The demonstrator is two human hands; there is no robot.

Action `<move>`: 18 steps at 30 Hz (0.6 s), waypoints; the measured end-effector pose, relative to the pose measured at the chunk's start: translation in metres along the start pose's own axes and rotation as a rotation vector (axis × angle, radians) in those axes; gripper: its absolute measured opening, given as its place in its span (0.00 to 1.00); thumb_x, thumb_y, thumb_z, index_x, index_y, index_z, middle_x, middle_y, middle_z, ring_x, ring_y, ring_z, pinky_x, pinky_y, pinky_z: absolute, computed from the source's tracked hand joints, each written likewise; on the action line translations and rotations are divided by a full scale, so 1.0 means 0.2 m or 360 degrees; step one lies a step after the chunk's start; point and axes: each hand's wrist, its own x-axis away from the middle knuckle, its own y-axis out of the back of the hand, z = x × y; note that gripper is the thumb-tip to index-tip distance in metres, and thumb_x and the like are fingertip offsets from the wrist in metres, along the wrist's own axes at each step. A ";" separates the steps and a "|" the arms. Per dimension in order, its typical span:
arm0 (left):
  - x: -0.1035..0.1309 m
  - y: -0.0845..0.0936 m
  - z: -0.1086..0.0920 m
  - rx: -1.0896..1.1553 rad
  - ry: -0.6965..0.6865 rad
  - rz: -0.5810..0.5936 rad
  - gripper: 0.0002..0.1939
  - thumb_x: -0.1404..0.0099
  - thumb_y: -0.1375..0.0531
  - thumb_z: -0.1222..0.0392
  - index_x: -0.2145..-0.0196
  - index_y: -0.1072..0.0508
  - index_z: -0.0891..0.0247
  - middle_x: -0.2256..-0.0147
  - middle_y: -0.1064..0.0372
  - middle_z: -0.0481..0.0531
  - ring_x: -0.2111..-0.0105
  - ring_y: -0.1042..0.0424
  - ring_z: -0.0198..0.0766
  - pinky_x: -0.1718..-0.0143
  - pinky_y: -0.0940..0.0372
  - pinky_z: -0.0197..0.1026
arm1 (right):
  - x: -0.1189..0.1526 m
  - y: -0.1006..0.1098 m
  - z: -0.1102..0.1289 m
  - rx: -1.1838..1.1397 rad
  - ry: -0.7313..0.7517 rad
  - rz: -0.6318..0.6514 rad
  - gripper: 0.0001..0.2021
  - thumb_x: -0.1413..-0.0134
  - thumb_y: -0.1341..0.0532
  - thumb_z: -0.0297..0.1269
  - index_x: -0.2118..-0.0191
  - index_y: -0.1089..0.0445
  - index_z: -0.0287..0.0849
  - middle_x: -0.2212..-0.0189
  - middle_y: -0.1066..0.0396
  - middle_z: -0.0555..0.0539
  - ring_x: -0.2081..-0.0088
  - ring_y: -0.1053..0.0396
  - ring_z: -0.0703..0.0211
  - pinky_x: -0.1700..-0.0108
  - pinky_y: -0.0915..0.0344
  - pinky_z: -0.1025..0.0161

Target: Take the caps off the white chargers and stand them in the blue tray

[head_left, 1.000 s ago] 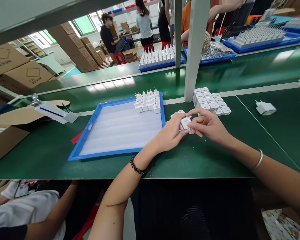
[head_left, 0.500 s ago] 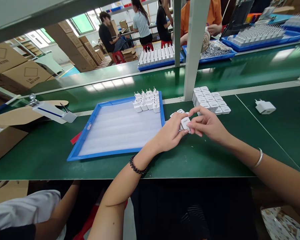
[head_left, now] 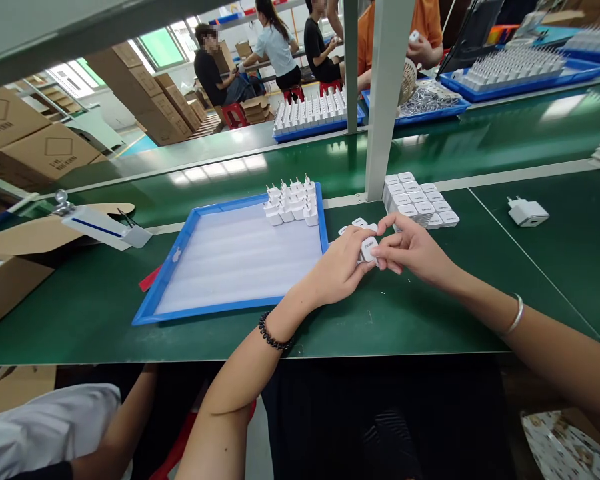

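Note:
Between my hands is a small white square piece (head_left: 369, 249) with rounded corners and dark lettering. My left hand (head_left: 344, 263) is closed round it from the left, thumb along its near side. My right hand (head_left: 409, 248) pinches at its right edge with thumb and forefinger, and whatever else those fingertips hold is hidden. More white lettered pieces (head_left: 359, 222) lie just behind my left fingers, partly covered. A block of stacked white lettered pieces (head_left: 420, 200) stands beyond my right hand. Left of my hands, a blue tray (head_left: 200, 312) carries several white plug chargers (head_left: 291, 203), pins up.
A single charger (head_left: 529, 212) lies on the green bench at right. A grey post (head_left: 380, 107) rises behind the stack. At left are a white device (head_left: 97, 225) and an open carton (head_left: 15, 287). Co-workers sit beyond the bench; a person's arm (head_left: 117, 420) shows lower left.
My hands stay nearly in place around the white piece, whose lettered face is tilted slightly more toward me. The whole view shifts a little. Across the bench, co-workers have moved their arms.

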 end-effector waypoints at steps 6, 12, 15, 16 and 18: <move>0.00 0.00 0.00 -0.0039 -0.0015 0.0014 0.20 0.27 0.49 0.56 0.41 0.42 0.65 0.48 0.36 0.64 0.48 0.37 0.50 0.46 0.37 0.54 | 0.00 0.00 0.00 -0.0001 -0.0023 0.0030 0.20 0.47 0.30 0.41 0.61 0.44 0.44 0.82 0.28 0.56 0.84 0.42 0.70 0.78 0.44 0.70; 0.00 0.00 0.00 -0.0098 -0.0060 0.0022 0.20 0.28 0.49 0.57 0.42 0.41 0.65 0.48 0.35 0.65 0.49 0.36 0.50 0.47 0.37 0.54 | 0.00 0.01 -0.02 -0.0019 -0.0052 0.0074 0.19 0.45 0.31 0.40 0.61 0.45 0.45 0.82 0.28 0.56 0.84 0.42 0.70 0.77 0.44 0.70; 0.00 0.00 0.00 -0.0127 -0.0102 0.0012 0.18 0.29 0.49 0.57 0.43 0.40 0.65 0.48 0.35 0.65 0.49 0.36 0.50 0.48 0.36 0.54 | 0.00 0.02 -0.03 -0.0031 -0.0073 0.0100 0.19 0.44 0.31 0.40 0.61 0.45 0.45 0.81 0.27 0.55 0.83 0.41 0.70 0.77 0.44 0.70; 0.00 0.00 0.00 -0.0135 -0.0115 0.0006 0.18 0.29 0.48 0.57 0.44 0.39 0.65 0.49 0.35 0.64 0.49 0.35 0.50 0.48 0.36 0.53 | 0.00 0.02 -0.03 -0.0034 -0.0081 0.0108 0.19 0.44 0.31 0.40 0.61 0.45 0.45 0.81 0.27 0.55 0.83 0.41 0.70 0.77 0.44 0.70; 0.00 0.00 0.00 -0.0146 -0.0133 -0.0002 0.17 0.29 0.48 0.58 0.45 0.39 0.65 0.50 0.34 0.64 0.50 0.35 0.49 0.49 0.36 0.53 | 0.00 0.01 -0.03 -0.0035 -0.0094 0.0123 0.19 0.44 0.31 0.41 0.62 0.46 0.45 0.81 0.27 0.55 0.83 0.41 0.70 0.77 0.44 0.70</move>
